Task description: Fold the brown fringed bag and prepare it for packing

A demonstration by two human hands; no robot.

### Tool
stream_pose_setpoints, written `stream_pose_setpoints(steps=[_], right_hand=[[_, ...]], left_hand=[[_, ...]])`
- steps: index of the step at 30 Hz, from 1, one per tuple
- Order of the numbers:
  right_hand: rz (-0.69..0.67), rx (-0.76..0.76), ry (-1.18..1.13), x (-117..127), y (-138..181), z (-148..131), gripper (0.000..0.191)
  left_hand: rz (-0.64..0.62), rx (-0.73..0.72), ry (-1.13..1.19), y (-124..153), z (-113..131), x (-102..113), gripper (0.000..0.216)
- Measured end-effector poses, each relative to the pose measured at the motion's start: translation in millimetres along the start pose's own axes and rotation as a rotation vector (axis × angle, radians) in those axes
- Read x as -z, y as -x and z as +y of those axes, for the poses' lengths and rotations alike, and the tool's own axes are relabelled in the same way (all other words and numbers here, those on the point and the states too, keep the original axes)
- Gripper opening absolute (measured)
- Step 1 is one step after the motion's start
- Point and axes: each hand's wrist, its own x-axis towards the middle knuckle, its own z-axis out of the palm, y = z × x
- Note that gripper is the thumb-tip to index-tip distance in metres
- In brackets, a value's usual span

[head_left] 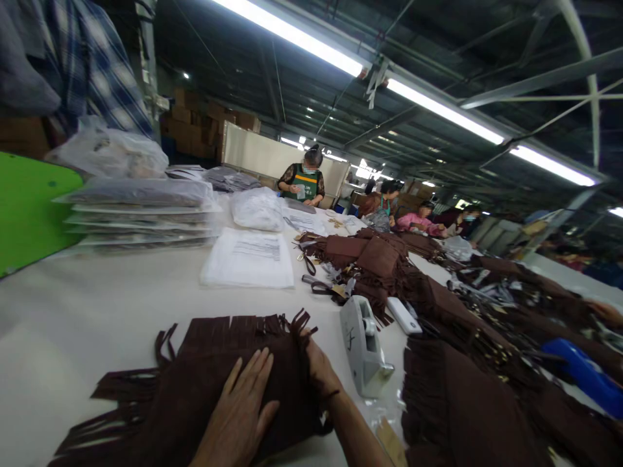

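A dark brown fringed suede piece [204, 370] lies spread on the white table [87, 311] right in front of me. My left hand [241, 408] rests flat on it with fingers stretched out. My right hand [318, 366] is at the piece's right edge, its fingers tucked under the fringe and mostly hidden. A grey tape dispenser [364, 344] stands just right of my right hand.
Piles of the same brown fringed pieces [467, 389] cover the table's right side. A white printed bag [248, 258] and stacked packed bags [141, 214] lie further back. A green board [29, 207] stands at left. Other people [302, 178] work at the far end.
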Motion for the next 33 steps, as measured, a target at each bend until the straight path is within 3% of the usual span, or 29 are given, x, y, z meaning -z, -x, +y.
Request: stream_pose_setpoints(steps=[6,10,14,18,20,22,26,29,33], right_hand=[[0.103,0.071,0.613,-62,16,-9,0.052],[0.003,0.116,0.652,-96,15,-14,0.053],[-0.049,0.14,0.636,-110,15,-24,0.056],[-0.118,0.147,0.323,-90,22,-51,0.047],[-0.051,0.095,0.105,-67,27,-62,0.047],[0.073,0.062,0.027,-41,32,-63,0.055],[0.168,0.169,0.27,-20,39,-35,0.054],[0.043,0.289,0.502,-34,38,-2,0.053],[-0.118,0.373,0.616,-52,32,27,0.055]], left_hand=[[0.148,0.478,0.553,-8,-5,3,0.049],[0.202,0.612,0.829,-12,-11,13,0.044],[0.188,0.705,0.941,-17,-14,25,0.044],[0.193,0.655,0.82,-28,-15,60,0.045],[0.192,0.609,0.697,-26,-19,85,0.043],[0.191,0.526,0.526,-14,-29,108,0.038],[0.234,0.454,0.146,36,-61,136,0.034],[0.231,0.483,-0.092,76,-80,148,0.036],[0.087,0.412,-0.3,109,-85,156,0.029]])
